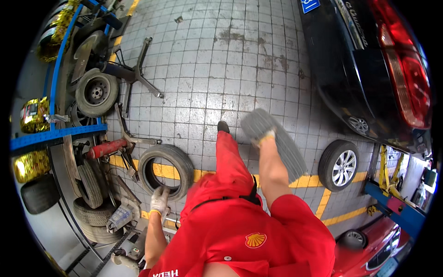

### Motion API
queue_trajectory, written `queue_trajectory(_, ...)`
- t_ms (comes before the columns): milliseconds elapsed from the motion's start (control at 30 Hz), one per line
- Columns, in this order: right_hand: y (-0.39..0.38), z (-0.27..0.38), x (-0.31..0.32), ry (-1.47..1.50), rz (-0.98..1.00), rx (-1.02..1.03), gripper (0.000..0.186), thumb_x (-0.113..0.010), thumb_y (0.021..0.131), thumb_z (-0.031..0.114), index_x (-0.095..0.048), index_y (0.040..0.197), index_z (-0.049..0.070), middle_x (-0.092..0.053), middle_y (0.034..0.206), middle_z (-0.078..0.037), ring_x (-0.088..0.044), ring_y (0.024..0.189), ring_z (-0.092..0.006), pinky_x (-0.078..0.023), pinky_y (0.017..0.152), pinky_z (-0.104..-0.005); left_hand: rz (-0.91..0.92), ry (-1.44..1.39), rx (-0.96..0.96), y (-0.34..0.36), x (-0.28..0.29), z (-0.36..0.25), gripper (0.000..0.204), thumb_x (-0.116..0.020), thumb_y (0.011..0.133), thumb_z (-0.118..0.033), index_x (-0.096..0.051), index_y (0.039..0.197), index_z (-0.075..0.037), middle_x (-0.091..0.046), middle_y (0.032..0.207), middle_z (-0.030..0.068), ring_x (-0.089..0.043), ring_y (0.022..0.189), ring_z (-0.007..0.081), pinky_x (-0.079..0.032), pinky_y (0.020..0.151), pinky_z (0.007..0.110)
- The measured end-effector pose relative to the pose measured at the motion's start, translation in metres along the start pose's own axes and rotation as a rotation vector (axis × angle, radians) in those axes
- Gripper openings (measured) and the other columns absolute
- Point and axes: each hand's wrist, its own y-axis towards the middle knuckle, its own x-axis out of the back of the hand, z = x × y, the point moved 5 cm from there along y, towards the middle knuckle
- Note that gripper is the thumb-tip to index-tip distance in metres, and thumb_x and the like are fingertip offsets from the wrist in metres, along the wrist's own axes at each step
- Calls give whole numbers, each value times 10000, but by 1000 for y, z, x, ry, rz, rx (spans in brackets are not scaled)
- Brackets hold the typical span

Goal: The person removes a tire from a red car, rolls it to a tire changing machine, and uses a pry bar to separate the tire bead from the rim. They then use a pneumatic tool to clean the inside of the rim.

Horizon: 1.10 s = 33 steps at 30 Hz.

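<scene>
My left hand (159, 201), in a white glove, has its fingers curled over the near edge of a bare tyre (183, 167) at my left. This tyre has no wheel in it, and its open centre shows the yellow floor line behind. At my right side a second tyre (290, 154) is tilted with its grey tread toward me, slightly blurred. My right hand (266, 137), also gloved, grips it near its far end, and the forearm crosses in front of the tread. The fingertips of that hand are partly hidden.
A wheel with silver spokes (345, 165) stands at right, below a dark car (341, 69). Metal stands (138, 74), a wheel with a steel rim (97, 92), stacked tyres (94, 214) and a blue rack (60, 134) line the left. A blue-and-yellow lift (392, 198) and red car (374, 249) are lower right.
</scene>
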Motion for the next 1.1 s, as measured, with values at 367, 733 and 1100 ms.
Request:
queue_trajectory(367, 30, -28, -14, 333, -349, 123, 991, -363, 944, 867, -323, 1699, 226, -326, 1745, -32, -302, 1581, -385, -317, 1207, -679, 73, -32, 181, 180, 145, -67, 571, -600, 1038, -479, -680, 1391, -38, -731, 1327, 226, -670, 1297, 362, -494, 1085, 410)
queue_trajectory(733, 193, 128, -479, 410, -25, -9, 936, -570, 972, 758, -339, 1676, 185, -399, 1674, -167, -378, 1508, -445, -380, 1234, -597, 102, 276, -102, 449, 341, -275, 522, -571, 1011, -482, -717, 1299, -71, -742, 1230, 245, -656, 1247, 440, -516, 1058, 485)
queue_trajectory(1100, 249, 108, -453, -393, -568, -102, 1342, -807, 787, 718, -141, 1696, -12, -391, 1671, -191, -489, 1434, -449, -442, 1156, -530, -14, 142, -215, 679, 535, -509, 506, -621, 1000, -487, -732, 1307, -102, -734, 1264, 232, -685, 1212, 408, -526, 1023, 450)
